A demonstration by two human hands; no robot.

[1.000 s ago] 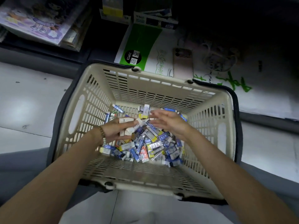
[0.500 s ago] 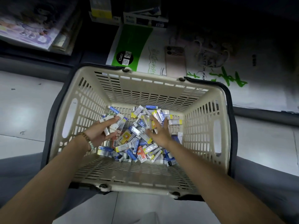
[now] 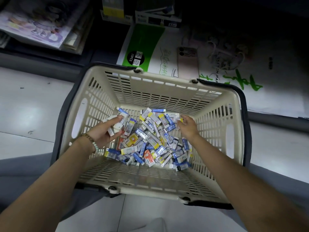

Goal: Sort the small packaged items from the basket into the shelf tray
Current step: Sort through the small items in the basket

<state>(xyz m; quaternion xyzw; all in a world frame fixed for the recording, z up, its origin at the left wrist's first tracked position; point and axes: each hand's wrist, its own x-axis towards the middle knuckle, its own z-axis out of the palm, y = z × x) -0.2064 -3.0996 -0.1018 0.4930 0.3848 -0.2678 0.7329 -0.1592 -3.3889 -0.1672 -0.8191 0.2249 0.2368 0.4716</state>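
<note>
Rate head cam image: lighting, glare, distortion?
Head view: basket interior bright, packets crisp; shelf up top underexposed, upper right nearly black; soft glare on the floor tile at left; wide-angle bends the basket rim and stretches the forearms at the bottom corners.

One basket [image 3: 158,91], one left hand [image 3: 107,133], one right hand [image 3: 189,127], many packets [image 3: 150,139].

A phone [image 3: 188,61] lies on a white paper pack [image 3: 267,94] (green lettering), books [image 3: 38,25] stacked far left.
</note>
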